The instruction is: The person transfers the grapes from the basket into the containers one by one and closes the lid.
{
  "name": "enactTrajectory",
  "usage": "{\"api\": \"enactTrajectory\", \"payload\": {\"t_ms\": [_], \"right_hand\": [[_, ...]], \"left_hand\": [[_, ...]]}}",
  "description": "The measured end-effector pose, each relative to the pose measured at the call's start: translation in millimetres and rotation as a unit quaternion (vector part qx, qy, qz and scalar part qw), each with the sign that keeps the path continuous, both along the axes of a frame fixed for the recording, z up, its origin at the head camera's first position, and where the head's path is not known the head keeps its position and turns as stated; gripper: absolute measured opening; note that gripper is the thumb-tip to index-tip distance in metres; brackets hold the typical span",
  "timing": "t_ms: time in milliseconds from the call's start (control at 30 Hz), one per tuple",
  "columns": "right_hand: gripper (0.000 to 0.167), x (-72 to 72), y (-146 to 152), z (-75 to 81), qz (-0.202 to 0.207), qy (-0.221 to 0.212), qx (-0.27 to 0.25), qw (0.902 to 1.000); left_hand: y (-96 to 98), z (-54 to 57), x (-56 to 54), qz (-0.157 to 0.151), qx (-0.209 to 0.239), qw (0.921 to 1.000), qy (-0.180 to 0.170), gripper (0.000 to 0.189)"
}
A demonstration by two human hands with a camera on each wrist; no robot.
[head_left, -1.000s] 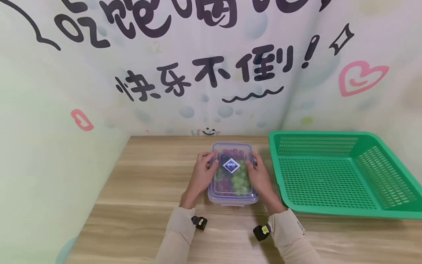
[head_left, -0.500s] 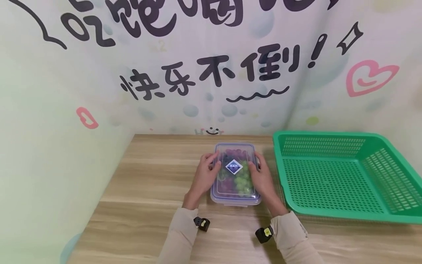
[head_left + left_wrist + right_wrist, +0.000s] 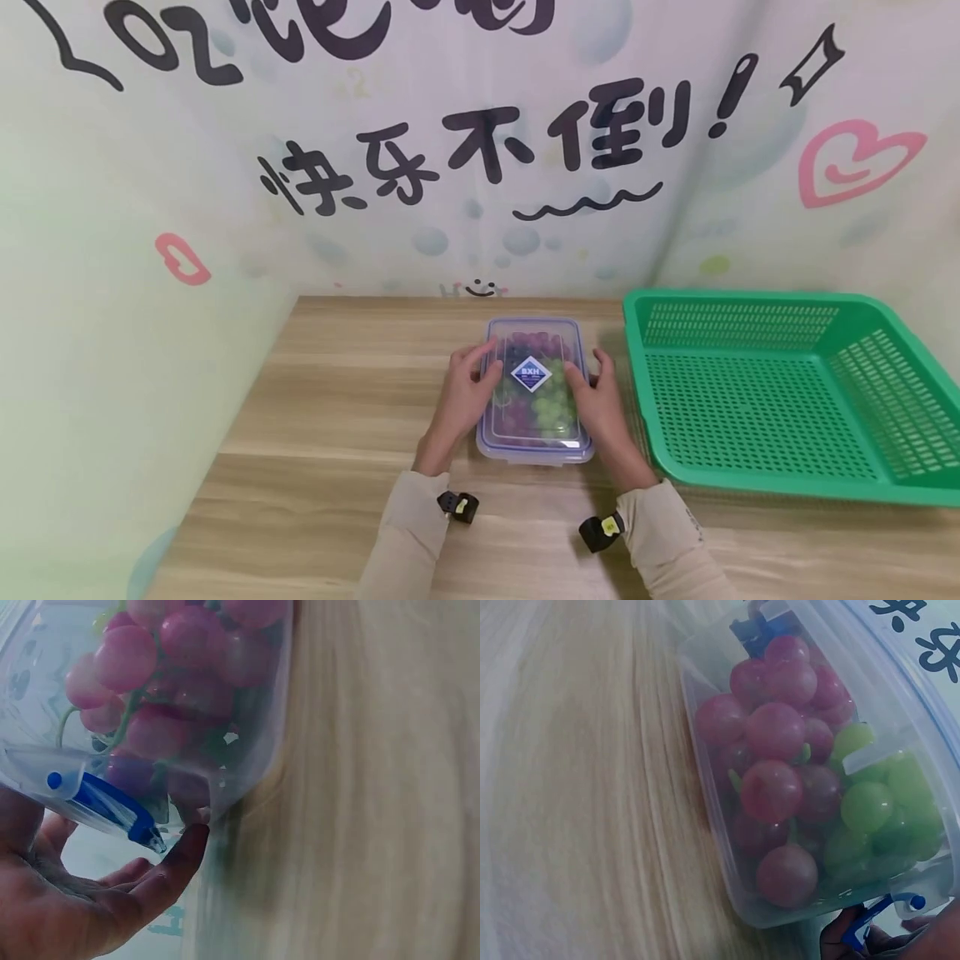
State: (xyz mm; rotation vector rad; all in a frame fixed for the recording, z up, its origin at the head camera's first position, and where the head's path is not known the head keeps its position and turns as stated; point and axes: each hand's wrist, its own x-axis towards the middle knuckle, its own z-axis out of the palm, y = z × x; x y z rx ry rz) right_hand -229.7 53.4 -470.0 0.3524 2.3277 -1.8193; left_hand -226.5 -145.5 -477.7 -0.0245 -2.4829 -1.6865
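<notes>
A clear lidded food container (image 3: 532,429) with a blue seal sits on the table, full of red grapes (image 3: 772,731) and green grapes (image 3: 866,806). My left hand (image 3: 459,404) holds its left side, thumb on the lid's edge; in the left wrist view the fingers are at a blue-trimmed side latch (image 3: 112,806) that stands out at a slant. On the opposite side, my right hand (image 3: 606,412) keeps its thumb on the lid, with the index finger held out from the wall. In the right wrist view, other fingers bend at a second latch (image 3: 874,919).
To the right stands a green perforated basket (image 3: 757,421), close beside my right forearm. The wood-grain table (image 3: 322,400) reaches back to a printed wall hanging (image 3: 420,258). A black wristband (image 3: 459,506) is on each wrist.
My right index finger has moved away from the container's side, while the thumb stays on the lid. The left hand holds almost the same place. The head view has shifted slightly.
</notes>
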Motion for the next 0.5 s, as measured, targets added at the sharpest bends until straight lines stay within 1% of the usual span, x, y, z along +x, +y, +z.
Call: {"api": "enactTrajectory", "payload": {"t_ms": [100, 200, 267, 367, 500], "right_hand": [[0.074, 0.5, -0.5, 2.1, 0.0, -0.018, 0.002, 0.9998], [0.076, 0.7, -0.1, 3.9, 0.0, -0.039, 0.004, 0.9992], [0.077, 0.5, 0.4, 5.0, 0.0, -0.046, 0.008, 0.9989], [0.08, -0.6, 1.0, 7.7, 0.001, -0.044, 0.012, 0.999], [0.083, -1.7, 2.8, 9.4, 0.007, -0.045, 0.021, 0.9987]], "left_hand": [[-1.9, 2.8, 0.1, -0.01, -0.019, 0.9997, 0.008, 0.044], [-3.1, 4.5, -0.8, -0.017, -0.041, 0.999, 0.0, 0.047], [-3.3, 6.5, -0.8, -0.012, -0.046, 0.9987, -0.017, 0.054], [-2.9, 9.5, 0.3, 0.006, -0.049, 0.9974, -0.053, 0.066], [-2.6, 12.0, 2.7, 0.025, -0.058, 0.9914, -0.114, 0.078]]}}
